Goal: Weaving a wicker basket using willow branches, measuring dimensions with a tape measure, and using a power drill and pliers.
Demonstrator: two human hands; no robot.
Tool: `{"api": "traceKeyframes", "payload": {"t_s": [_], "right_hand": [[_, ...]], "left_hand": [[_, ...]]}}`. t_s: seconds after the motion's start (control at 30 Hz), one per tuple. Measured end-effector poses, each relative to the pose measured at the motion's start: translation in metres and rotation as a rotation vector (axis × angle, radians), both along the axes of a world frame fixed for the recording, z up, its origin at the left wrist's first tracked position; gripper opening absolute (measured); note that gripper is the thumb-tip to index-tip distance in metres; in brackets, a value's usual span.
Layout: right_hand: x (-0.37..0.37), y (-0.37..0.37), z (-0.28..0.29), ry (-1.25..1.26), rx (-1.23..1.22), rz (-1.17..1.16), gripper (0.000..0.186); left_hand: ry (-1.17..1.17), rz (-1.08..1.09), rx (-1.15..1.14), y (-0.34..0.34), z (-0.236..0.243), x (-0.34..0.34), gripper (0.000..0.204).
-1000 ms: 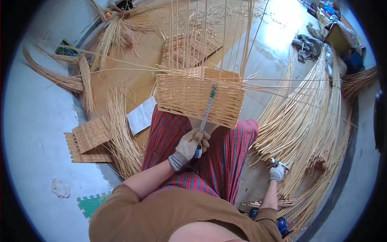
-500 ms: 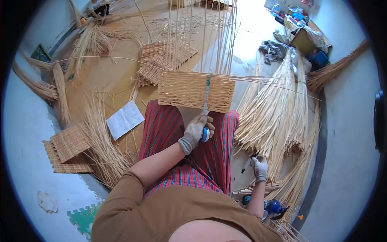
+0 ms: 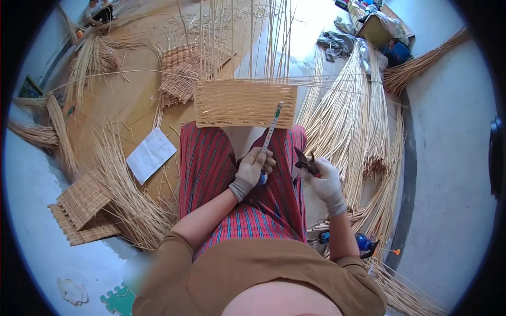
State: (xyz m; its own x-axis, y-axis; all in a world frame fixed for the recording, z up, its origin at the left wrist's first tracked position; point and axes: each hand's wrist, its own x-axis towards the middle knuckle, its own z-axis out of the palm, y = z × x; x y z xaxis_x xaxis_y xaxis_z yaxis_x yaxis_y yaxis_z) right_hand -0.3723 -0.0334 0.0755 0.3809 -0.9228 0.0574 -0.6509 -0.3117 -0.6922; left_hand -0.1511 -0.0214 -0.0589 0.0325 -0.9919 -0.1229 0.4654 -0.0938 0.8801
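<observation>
My left hand [image 3: 253, 167], in a whitish work glove, is closed round a blue tape measure [image 3: 262, 178] above my lap. Its strip of blade [image 3: 271, 131] reaches up, the tip overlapping the lower right part of a woven wicker piece [image 3: 242, 104]. That pale piece stands at my knees, with long thin stakes [image 3: 232, 37] rising from its far side. By my right knee, my gloved right hand [image 3: 326, 181] grips dark-jawed pruning shears [image 3: 307, 162] with a bit of red at the handle. Their jaws look parted.
Bundles of peeled rods [image 3: 342, 121] lie to the right, and a blue bottle [image 3: 363, 242] is near my right forearm. At left are loose rods [image 3: 124, 184], woven panels [image 3: 84, 203] and a white sheet [image 3: 151, 155]. More woven panels [image 3: 182, 73] lie ahead; another person sits far left.
My right hand has come up from the lower right with the shears, to beside my right knee. The tape blade has slid down the woven piece; my left hand still holds its case.
</observation>
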Motion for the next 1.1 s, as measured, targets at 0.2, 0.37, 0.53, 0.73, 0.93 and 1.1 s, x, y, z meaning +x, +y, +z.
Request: {"api": "traceKeyframes", "payload": {"t_s": [0.2, 0.37, 0.53, 0.73, 0.93, 1.1], "right_hand": [[0.039, 0.009, -0.079, -0.739, 0.289, -0.127, 0.071], [0.046, 0.003, -0.051, -0.071, 0.014, 0.073, 0.071], [0.054, -0.031, -0.011, -0.155, -0.061, -0.05, 0.051], [0.076, -0.074, 0.03, 0.19, -0.498, -0.019, 0.052], [0.1, -0.108, 0.04, 0.492, -0.574, -0.056, 0.052], [0.105, -0.112, 0.033, 0.59, -0.567, -0.068, 0.052]], "left_hand": [[0.073, 0.096, 0.067, -0.022, 0.034, 0.013, 0.024], [0.117, 0.136, 0.058, -0.035, 0.037, 0.014, 0.024], [0.167, 0.148, 0.13, -0.038, 0.043, 0.007, 0.024], [0.181, 0.141, 0.132, -0.034, 0.031, 0.0, 0.024], [0.202, 0.135, 0.142, -0.042, 0.026, -0.002, 0.024], [0.224, 0.113, 0.149, -0.046, 0.023, 0.0, 0.022]]}}
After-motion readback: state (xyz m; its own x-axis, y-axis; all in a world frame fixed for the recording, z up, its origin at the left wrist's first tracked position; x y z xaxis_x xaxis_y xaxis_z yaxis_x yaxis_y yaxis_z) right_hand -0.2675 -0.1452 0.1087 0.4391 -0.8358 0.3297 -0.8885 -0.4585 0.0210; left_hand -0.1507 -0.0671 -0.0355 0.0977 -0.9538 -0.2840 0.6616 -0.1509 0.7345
